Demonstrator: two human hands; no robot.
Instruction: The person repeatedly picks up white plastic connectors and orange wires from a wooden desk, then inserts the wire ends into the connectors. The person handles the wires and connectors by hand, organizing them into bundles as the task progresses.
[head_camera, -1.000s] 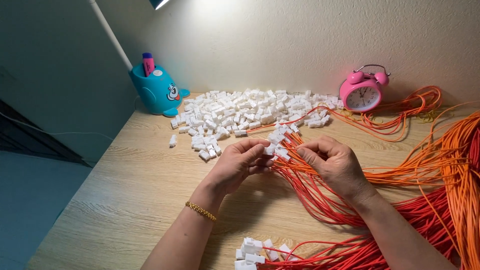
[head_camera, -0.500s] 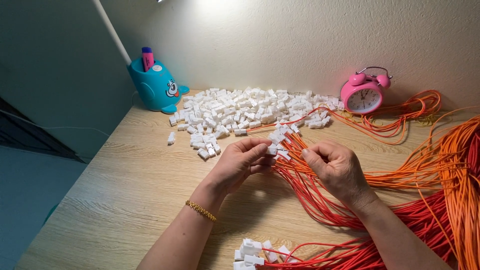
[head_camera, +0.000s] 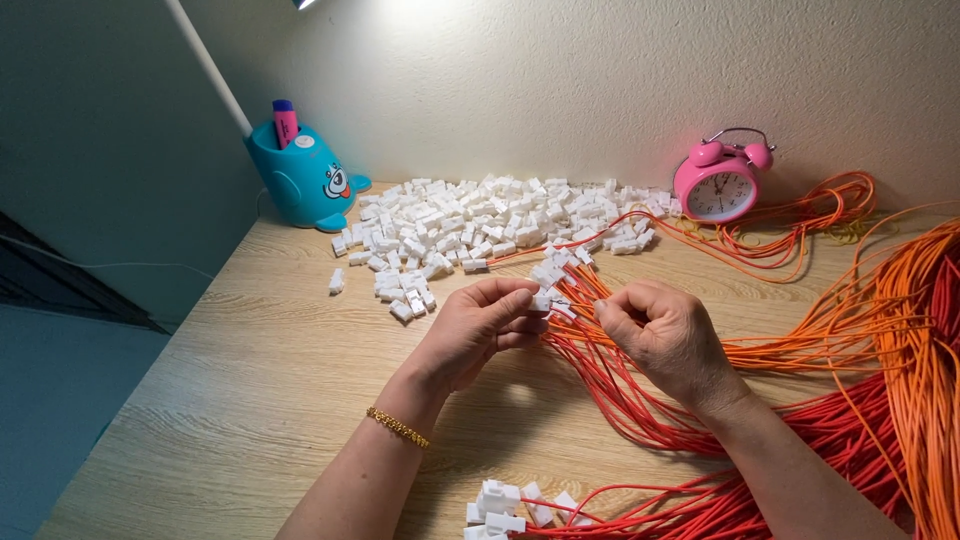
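Hands meeting mid-surface: left hand (head_camera: 485, 325) pinching white connector (head_camera: 541, 301) steady, right hand (head_camera: 660, 335) closed around orange wire (head_camera: 640, 400), aligned for insertion. Loose connectors (head_camera: 480, 225) heaped near far edge, within reach.

- Your small white plastic connector (head_camera: 541, 301) sits pinched at your fingertips above the desk.
- Your red wires (head_camera: 620, 395) fan across the desk beneath it.
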